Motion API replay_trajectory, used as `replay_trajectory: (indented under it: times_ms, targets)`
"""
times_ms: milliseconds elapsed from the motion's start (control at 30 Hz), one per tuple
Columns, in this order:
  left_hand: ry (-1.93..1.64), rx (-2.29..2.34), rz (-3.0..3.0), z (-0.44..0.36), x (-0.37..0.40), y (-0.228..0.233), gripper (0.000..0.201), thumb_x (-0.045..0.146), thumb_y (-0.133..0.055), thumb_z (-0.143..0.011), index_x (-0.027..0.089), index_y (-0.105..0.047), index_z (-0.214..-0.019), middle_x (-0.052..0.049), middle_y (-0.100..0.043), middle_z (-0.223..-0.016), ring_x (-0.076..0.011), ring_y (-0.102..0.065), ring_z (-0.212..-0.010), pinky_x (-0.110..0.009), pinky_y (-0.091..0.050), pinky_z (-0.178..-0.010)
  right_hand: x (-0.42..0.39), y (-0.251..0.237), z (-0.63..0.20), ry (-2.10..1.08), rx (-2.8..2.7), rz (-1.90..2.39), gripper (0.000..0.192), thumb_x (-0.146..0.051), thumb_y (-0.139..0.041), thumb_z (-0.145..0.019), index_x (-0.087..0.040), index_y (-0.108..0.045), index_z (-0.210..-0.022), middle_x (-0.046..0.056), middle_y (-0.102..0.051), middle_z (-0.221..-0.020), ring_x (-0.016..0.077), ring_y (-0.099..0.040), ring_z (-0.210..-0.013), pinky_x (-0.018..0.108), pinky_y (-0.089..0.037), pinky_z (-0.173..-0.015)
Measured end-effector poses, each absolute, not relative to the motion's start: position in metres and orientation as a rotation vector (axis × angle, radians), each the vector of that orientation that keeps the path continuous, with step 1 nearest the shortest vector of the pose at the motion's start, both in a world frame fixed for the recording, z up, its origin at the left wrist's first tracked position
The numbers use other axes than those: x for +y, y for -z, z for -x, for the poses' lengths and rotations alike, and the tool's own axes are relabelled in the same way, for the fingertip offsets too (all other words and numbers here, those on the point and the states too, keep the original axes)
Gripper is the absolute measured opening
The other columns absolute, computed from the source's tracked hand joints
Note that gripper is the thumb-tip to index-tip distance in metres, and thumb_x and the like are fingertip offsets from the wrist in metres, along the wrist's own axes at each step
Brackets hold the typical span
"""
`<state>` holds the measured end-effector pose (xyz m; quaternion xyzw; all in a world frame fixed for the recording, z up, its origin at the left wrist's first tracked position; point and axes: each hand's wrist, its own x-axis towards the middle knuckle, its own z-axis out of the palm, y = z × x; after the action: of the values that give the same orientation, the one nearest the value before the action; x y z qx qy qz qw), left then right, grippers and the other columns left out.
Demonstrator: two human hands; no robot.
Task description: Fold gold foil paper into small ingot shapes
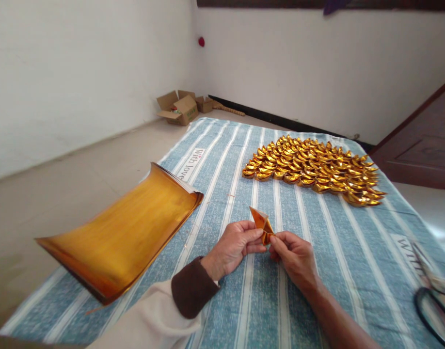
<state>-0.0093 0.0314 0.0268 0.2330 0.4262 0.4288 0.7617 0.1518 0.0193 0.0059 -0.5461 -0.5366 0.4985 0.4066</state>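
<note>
"foil piece (261, 220): being held where?"

"being held over the blue-and-white striped cloth (240, 194), between left hand (240, 242) and right hand (293, 257), pointing up at one tip and bunching into tight folds below."

"touching the cloth?"

"not managing to tell from this angle."

"gripping how, on the left?"

"clamping thumb and fingers onto the left side of the foil piece, wearing a pale sleeve (150, 315) with a brown cuff (195, 287)."

"and on the right?"

"pinching the lower folded end between thumb and forefinger, curling the remaining fingers in, almost meeting the left hand."

"seeing what farther off?"

"seeing golden boat-shaped pieces (313, 167), packed close together toward the far right of the cloth, well apart from both hands."

"and nearer the sides?"

"finding a stack of gold sheets (124, 228) to the left, lying partly past the cloth's edge; finding black-handled scissors (419, 308) at the lower right, partly cut off by the edge of view."

"noticing anything past the cloth?"

"noticing an open cardboard box (182, 111) on the floor (109, 194), beyond the far left corner, beside a smaller box (204, 103)."
</note>
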Motion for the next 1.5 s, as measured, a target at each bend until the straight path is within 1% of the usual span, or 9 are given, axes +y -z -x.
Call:
replay_trajectory:
  times_ms: [233, 367, 533, 733, 967, 1100, 1233, 1400, 1500]
  targets:
    - [-0.949, 0.926, -0.474, 0.010, 0.033, -0.028, 0.002, 0.010, -0.065, -0.082, 0.010, -0.064, -0.083, -0.008, -0.070, -0.080, -0.0110, -0.066, -0.063, -0.019, -0.057, -0.058, 0.018, -0.008, -0.149, -1.224, -1.365, 1.386, 0.028, -0.047, -0.066, -0.076, -0.019, -0.069, -0.074, -0.001, -0.060, -0.055, 0.0126, -0.052, -0.051, 0.025, -0.042, -0.051]
    - [-0.947, 0.909, -0.483, 0.009, 0.032, -0.029, 0.004, 0.012, -0.068, -0.081, 0.009, -0.065, -0.083, -0.008, -0.070, -0.081, -0.0105, -0.066, -0.063, -0.019, -0.057, -0.060, 0.019, -0.010, -0.150, -1.215, -1.363, 1.411, 0.026, -0.045, -0.068, -0.074, -0.020, -0.070, -0.071, -0.001, -0.061, -0.054, 0.0128, -0.053, -0.050, 0.025, -0.043, -0.051]
    - [-0.926, 0.902, -0.522, 0.010, 0.030, -0.029, 0.011, 0.016, -0.073, -0.078, 0.009, -0.067, -0.084, -0.007, -0.069, -0.083, -0.0110, -0.067, -0.067, -0.018, -0.056, -0.061, 0.019, -0.010, -0.152, -1.288, -1.310, 1.409, 0.032, -0.048, -0.069, -0.073, -0.019, -0.065, -0.061, 0.000, -0.060, -0.052, 0.0124, -0.051, -0.049, 0.025, -0.042, -0.050]
    - [-0.924, 0.902, -0.524, 0.009, 0.030, -0.026, 0.017, 0.018, -0.075, -0.076, 0.009, -0.067, -0.088, -0.008, -0.070, -0.088, -0.0117, -0.067, -0.069, -0.019, -0.056, -0.063, 0.020, -0.010, -0.149, -1.399, -1.171, 1.345, 0.034, -0.050, -0.071, -0.070, -0.019, -0.062, -0.061, -0.001, -0.060, -0.050, 0.0120, -0.051, -0.046, 0.025, -0.041, -0.047]
    - [-0.919, 0.914, -0.535, 0.007, 0.030, -0.026, 0.016, 0.017, -0.075, -0.076, 0.009, -0.067, -0.087, -0.008, -0.071, -0.086, -0.0114, -0.067, -0.068, -0.018, -0.055, -0.062, 0.021, -0.011, -0.148, -1.356, -1.194, 1.354, 0.034, -0.050, -0.069, -0.072, -0.019, -0.061, -0.062, -0.001, -0.059, -0.050, 0.0115, -0.050, -0.045, 0.024, -0.042, -0.046]
    - [-0.929, 0.925, -0.550, 0.006, 0.030, -0.027, 0.017, 0.018, -0.076, -0.074, 0.009, -0.068, -0.086, -0.008, -0.070, -0.084, -0.0115, -0.067, -0.067, -0.018, -0.055, -0.060, 0.022, -0.014, -0.146, -1.351, -1.198, 1.380, 0.037, -0.053, -0.069, -0.069, -0.020, -0.059, -0.059, -0.001, -0.058, -0.048, 0.0121, -0.051, -0.043, 0.025, -0.042, -0.044]
    - [-0.942, 0.940, -0.563, 0.005, 0.031, -0.026, 0.012, 0.016, -0.073, -0.076, 0.009, -0.067, -0.083, -0.007, -0.070, -0.082, -0.0108, -0.066, -0.065, -0.018, -0.055, -0.058, 0.023, -0.017, -0.143, -1.336, -1.197, 1.393, 0.039, -0.055, -0.070, -0.066, -0.020, -0.058, -0.056, -0.002, -0.056, -0.046, 0.0116, -0.049, -0.041, 0.024, -0.039, -0.042]
    - [-0.952, 0.947, -0.567, 0.006, 0.031, -0.024, 0.010, 0.015, -0.071, -0.077, 0.010, -0.066, -0.083, -0.007, -0.070, -0.081, -0.0110, -0.066, -0.064, -0.018, -0.055, -0.057, 0.024, -0.018, -0.144, -1.377, -1.216, 1.388, 0.038, -0.054, -0.071, -0.066, -0.019, -0.059, -0.057, -0.002, -0.056, -0.047, 0.0111, -0.049, -0.042, 0.023, -0.039, -0.043]
    - [-0.967, 0.969, -0.585, 0.007, 0.032, -0.024, 0.008, 0.014, -0.068, -0.078, 0.010, -0.066, -0.084, -0.008, -0.070, -0.081, -0.0114, -0.066, -0.063, -0.019, -0.055, -0.057, 0.024, -0.016, -0.147, -1.418, -1.257, 1.359, 0.035, -0.052, -0.071, -0.068, -0.018, -0.063, -0.063, -0.002, -0.057, -0.050, 0.0111, -0.050, -0.044, 0.023, -0.041, -0.044]
